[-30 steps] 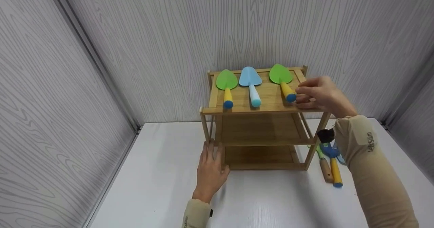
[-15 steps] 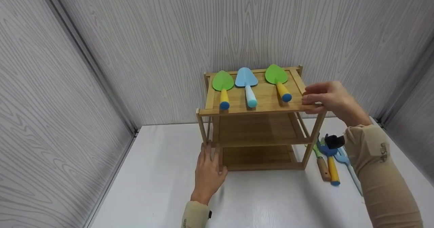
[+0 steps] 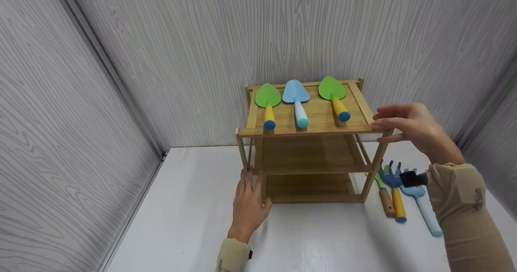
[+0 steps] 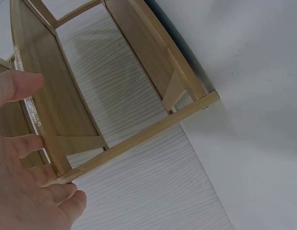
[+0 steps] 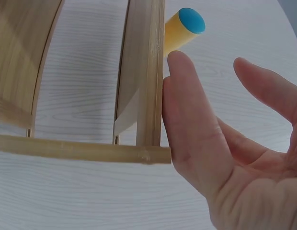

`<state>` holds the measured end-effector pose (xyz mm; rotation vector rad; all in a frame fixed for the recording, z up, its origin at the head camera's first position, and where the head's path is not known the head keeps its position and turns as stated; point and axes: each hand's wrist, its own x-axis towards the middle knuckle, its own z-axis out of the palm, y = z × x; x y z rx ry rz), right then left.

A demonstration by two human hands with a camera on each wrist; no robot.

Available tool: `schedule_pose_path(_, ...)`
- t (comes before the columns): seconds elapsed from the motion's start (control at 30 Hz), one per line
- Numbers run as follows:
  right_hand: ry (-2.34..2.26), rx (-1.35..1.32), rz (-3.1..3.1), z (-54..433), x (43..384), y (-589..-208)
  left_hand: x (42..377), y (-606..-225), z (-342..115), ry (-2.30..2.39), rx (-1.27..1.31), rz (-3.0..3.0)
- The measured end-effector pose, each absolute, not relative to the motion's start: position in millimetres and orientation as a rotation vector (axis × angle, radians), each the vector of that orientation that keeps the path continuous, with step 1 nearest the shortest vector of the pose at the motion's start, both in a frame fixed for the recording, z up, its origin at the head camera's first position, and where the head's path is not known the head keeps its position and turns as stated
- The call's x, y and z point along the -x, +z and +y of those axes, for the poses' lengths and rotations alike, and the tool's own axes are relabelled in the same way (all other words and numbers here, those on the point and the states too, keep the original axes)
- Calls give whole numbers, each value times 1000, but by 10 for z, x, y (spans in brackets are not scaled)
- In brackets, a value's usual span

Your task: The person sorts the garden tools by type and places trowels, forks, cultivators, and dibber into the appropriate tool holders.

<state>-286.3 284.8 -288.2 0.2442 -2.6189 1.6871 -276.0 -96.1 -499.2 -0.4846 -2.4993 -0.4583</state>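
Note:
Three toy trowels lie on the top shelf of a wooden rack (image 3: 319,131): a green one with a yellow handle (image 3: 268,96) at left, a light blue one (image 3: 296,92) in the middle, another green one (image 3: 332,88) at right. My left hand (image 3: 248,209) rests its extended fingers on the rack's lower left front post; the left wrist view shows its fingertips (image 4: 67,196) at the frame corner. At the top right front corner, my right hand (image 3: 420,128) touches the rack with fingers loosely extended and nothing held. A yellow handle with a blue end (image 5: 187,24) stands past its fingertips.
Right of the rack lie a wooden-handled green tool (image 3: 386,201), a blue rake with a yellow handle (image 3: 398,203) and a light blue fork (image 3: 426,209), partly hidden by the right wrist. The rack has two lower shelves. Grey wood-patterned walls (image 3: 194,62) enclose the white table (image 3: 194,191).
My right hand has moved right and slightly down, away from the right green trowel to the rack's corner. The light blue fork shows more. The left hand stays at the post.

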Motion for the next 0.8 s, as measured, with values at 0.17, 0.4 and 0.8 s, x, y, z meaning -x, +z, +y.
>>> schedule_pose_path(0.17,1648,-242,-2606,2899,2831,-2917,2770,-4997,-963,-463,492,-2486)
schedule_pose_path(0.4,1645,-254,-2608,2969,2752,-2979,2751,-4992,-956,-452,486,-2501)
schedule_pose_path(0.8,1676,-238,-2589,3156,2612,-3161,2769,-4999,-966,-441,509,-2475)
